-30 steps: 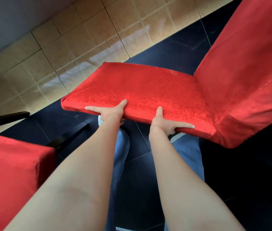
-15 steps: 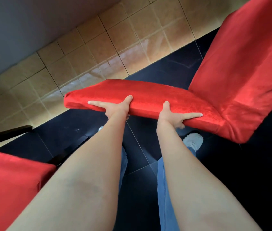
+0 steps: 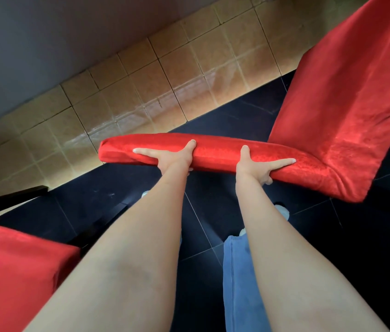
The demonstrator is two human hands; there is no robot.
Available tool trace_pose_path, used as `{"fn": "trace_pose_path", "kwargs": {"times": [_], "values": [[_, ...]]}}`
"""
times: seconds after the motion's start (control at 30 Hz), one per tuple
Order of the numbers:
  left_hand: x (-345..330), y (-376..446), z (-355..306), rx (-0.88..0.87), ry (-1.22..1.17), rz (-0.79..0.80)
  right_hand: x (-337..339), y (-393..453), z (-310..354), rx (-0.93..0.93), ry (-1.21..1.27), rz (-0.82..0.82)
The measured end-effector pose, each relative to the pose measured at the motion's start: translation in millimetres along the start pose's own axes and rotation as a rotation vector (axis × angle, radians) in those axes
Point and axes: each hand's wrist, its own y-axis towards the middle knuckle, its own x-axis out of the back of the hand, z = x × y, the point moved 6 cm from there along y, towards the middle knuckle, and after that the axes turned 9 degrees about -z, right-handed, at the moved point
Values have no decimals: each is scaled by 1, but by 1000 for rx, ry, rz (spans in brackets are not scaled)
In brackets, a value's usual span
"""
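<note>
- At 8 o'clock in the view, a second red chair [image 3: 14, 271] fills the corner, with a dark wooden rail [image 3: 9, 202] just above it. It stands apart from the work, probably parked there so the floor in the middle stays free.
- The left hand [image 3: 174, 158], a little left of centre, grips the front edge of the seat [image 3: 215, 152]. The thumb hooks over the top, the forefinger lies straight along the edge toward 9 o'clock, and the other fingers curl underneath. The straight finger likely steadies the padded edge against twisting while the curled ones carry weight.
- The red chair [image 3: 308, 140] being handled runs from the centre out to 2 o'clock. Its seat shows almost edge-on, between both hands. Its legs are hidden, so I cannot tell whether it is off the floor.
- The right hand [image 3: 256, 164], just right of centre, mirrors the other. Its thumb is on top, its forefinger stretches toward 3 o'clock, and the remaining fingers are wrapped under the seat. Holding at two spaced points looks meant to keep the chair level and stop it swinging.
- The backrest [image 3: 347, 104] rises toward 1 o'clock, facing away from the person, so the grip falls on the near front edge.
- Under the arms, the dark floor [image 3: 249, 116] meets a band of tan tiles [image 3: 141, 92] toward 11 o'clock.
- At 5 o'clock, a jeans leg [image 3: 239, 283] and a shoe [image 3: 282, 209] sit below the seat, so the person stands close for leverage.
</note>
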Motion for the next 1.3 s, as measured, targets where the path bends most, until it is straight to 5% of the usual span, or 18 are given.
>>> {"fn": "trace_pose_path", "kwargs": {"times": [0.23,0.43,0.67,0.8,0.97,1.3], "values": [[8,-5,-3,-63,33,72,6,0,10,35,-189,10],[50,-4,12,-370,274,1,16,-8,21,157,-369,45],[107,9,-8,-706,760,-303,6,-45,21,733,-797,197],[116,30,-26,-944,894,-231,-26,-79,15,1025,-960,322],[118,58,-42,-1140,995,-154,-64,-104,14,1153,-1048,356],[119,91,-52,-1161,856,112,-105,-125,12,1286,-1112,292]]}}
